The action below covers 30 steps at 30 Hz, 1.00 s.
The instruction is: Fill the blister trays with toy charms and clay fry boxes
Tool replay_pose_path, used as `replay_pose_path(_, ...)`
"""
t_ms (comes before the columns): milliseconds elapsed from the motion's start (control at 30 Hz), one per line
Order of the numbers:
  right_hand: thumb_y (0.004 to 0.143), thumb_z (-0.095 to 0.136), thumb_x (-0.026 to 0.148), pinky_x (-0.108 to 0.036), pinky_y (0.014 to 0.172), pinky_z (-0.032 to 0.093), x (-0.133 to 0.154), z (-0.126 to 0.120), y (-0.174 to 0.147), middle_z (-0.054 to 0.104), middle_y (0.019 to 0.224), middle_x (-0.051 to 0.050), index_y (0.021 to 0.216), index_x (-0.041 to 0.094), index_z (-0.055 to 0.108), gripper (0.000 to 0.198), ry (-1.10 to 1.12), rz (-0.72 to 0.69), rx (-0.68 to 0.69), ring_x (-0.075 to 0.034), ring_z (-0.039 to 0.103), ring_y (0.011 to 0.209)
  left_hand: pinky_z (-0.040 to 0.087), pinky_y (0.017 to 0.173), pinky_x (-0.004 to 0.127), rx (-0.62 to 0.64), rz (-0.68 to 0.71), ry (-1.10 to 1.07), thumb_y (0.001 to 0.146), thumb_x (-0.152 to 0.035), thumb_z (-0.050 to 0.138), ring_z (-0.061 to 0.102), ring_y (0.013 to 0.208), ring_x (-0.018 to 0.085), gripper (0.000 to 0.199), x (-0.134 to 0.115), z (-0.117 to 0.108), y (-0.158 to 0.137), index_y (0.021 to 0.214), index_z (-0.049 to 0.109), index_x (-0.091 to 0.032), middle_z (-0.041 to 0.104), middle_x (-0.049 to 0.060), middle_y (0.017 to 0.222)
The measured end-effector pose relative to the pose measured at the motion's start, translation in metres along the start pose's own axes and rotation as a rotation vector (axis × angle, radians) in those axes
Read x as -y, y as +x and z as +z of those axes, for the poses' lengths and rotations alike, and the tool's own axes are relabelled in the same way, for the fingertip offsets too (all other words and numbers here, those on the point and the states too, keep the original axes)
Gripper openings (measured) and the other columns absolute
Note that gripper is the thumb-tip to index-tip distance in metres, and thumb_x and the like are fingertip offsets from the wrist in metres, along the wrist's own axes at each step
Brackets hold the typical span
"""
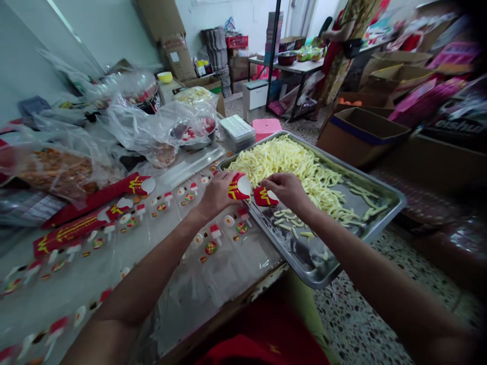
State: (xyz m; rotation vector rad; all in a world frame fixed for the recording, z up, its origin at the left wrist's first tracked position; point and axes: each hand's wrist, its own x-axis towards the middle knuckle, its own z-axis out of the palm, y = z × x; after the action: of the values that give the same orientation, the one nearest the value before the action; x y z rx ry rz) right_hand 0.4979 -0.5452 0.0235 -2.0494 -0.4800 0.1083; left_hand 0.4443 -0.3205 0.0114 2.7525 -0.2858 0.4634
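Observation:
My left hand [217,192] is wrapped round a small red fry carton [239,187] with yellow marks and a white inside. My right hand [287,189] pinches a second red fry carton [265,196], just apart from the first. Both are above the near-left edge of a metal tray [384,223], where pale yellow fry-shaped sticks [281,154] lie heaped. Left of the tray, rows of clear bags [224,256] hold tiny food-shaped pieces. Long stacks of nested red cartons [72,230] lie on the table's left side.
Plastic bags of small pieces [61,170], a metal bowl [194,134] and clear plastic boxes [237,132] crowd the table's far side. Past the tray are a pink stool [266,128] and open cardboard boxes [367,132]. Another person [342,45] stands at a back table.

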Motion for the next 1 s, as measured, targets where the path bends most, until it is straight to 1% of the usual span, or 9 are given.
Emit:
replay_pose_path(133, 0.081, 0.067, 0.042, -0.027, 0.056, 0.032, 0.012, 0.01, -0.002, 0.066, 0.065, -0.001, 0.08, 0.017, 0.08, 0.029, -0.034, -0.091, 0.049, -0.013, 0.05, 0.06, 0.048, 0.104, 0.046, -0.068, 0.052, 0.032, 0.066, -0.037, 0.09, 0.057, 0.12, 0.033, 0.084, -0.019, 0.005, 0.007, 0.138, 0.052, -0.018, 0.062, 0.013, 0.127)
replay_pose_path(233, 0.081, 0.063, 0.037, -0.025, 0.056, 0.034, 0.016, 0.026, -0.007, 0.063, 0.063, 0.0, 0.073, 0.015, 0.077, 0.027, 0.079, -0.125, 0.065, -0.013, 0.049, 0.06, 0.048, 0.105, 0.046, -0.078, 0.047, 0.036, 0.065, -0.033, 0.087, 0.056, 0.12, 0.033, 0.081, -0.03, 0.008, 0.009, 0.136, 0.053, -0.017, 0.061, 0.014, 0.126)
replay_pose_path(300, 0.079, 0.061, 0.034, -0.025, 0.06, 0.038, 0.014, 0.034, -0.01, 0.062, 0.064, 0.0, 0.07, 0.015, 0.075, 0.025, 0.158, -0.138, 0.053, -0.014, 0.051, 0.063, 0.047, 0.106, 0.045, -0.054, 0.066, 0.033, 0.07, -0.031, 0.082, 0.056, 0.12, 0.032, 0.069, -0.031, 0.009, 0.008, 0.133, 0.056, -0.017, 0.063, 0.013, 0.124)
replay_pose_path(433, 0.077, 0.062, 0.033, -0.027, 0.067, 0.043, 0.009, 0.039, -0.012, 0.065, 0.068, -0.001, 0.072, 0.016, 0.076, 0.023, 0.232, -0.124, 0.021, -0.016, 0.055, 0.069, 0.046, 0.107, 0.041, -0.037, 0.104, -0.014, 0.075, -0.027, 0.075, 0.058, 0.12, 0.029, 0.056, -0.027, 0.012, 0.008, 0.129, 0.061, -0.019, 0.066, 0.011, 0.122)
replay_pose_path(667, 0.078, 0.068, 0.042, -0.027, 0.062, 0.042, 0.002, 0.025, -0.008, 0.065, 0.067, -0.001, 0.072, 0.016, 0.073, 0.027, 0.314, -0.092, -0.017, -0.015, 0.054, 0.063, 0.049, 0.103, 0.04, -0.107, 0.06, -0.082, 0.067, -0.037, 0.086, 0.062, 0.114, 0.028, 0.069, -0.005, 0.014, 0.01, 0.128, 0.063, -0.016, 0.068, 0.012, 0.121)
replay_pose_path(767, 0.077, 0.073, 0.05, -0.028, 0.058, 0.04, -0.011, 0.004, 0.009, 0.067, 0.065, -0.002, 0.072, 0.017, 0.075, 0.033, 0.148, -0.047, -0.045, -0.015, 0.055, 0.06, 0.05, 0.101, 0.042, -0.118, -0.008, -0.068, 0.062, -0.044, 0.091, 0.062, 0.113, 0.03, 0.079, 0.006, 0.012, 0.009, 0.13, 0.062, -0.016, 0.067, 0.013, 0.121)
replay_pose_path(900, 0.071, 0.082, 0.05, -0.029, 0.061, 0.039, -0.014, -0.011, 0.03, 0.07, 0.068, -0.004, 0.076, 0.019, 0.078, 0.032, -0.218, -0.062, -0.309, -0.018, 0.06, 0.064, 0.049, 0.101, 0.044, -0.13, -0.065, -0.006, 0.057, -0.047, 0.094, 0.06, 0.115, 0.032, 0.09, 0.004, 0.014, 0.012, 0.135, 0.058, -0.018, 0.065, 0.013, 0.122)
replay_pose_path(933, 0.074, 0.08, 0.048, -0.029, 0.062, 0.039, -0.01, -0.009, 0.03, 0.071, 0.071, -0.004, 0.08, 0.019, 0.079, 0.03, -0.22, -0.109, -0.322, -0.018, 0.061, 0.065, 0.049, 0.101, 0.044, -0.138, -0.072, 0.018, 0.058, -0.049, 0.093, 0.06, 0.115, 0.033, 0.092, 0.001, 0.015, 0.013, 0.136, 0.056, -0.018, 0.065, 0.014, 0.122)
replay_pose_path(1000, 0.083, 0.072, 0.044, -0.029, 0.064, 0.039, -0.002, 0.004, 0.026, 0.072, 0.074, -0.003, 0.084, 0.019, 0.08, 0.026, -0.147, -0.207, -0.206, -0.016, 0.061, 0.067, 0.049, 0.1, 0.045, -0.148, -0.056, 0.07, 0.063, -0.052, 0.09, 0.059, 0.115, 0.034, 0.094, -0.006, 0.015, 0.016, 0.142, 0.052, -0.017, 0.063, 0.015, 0.123)
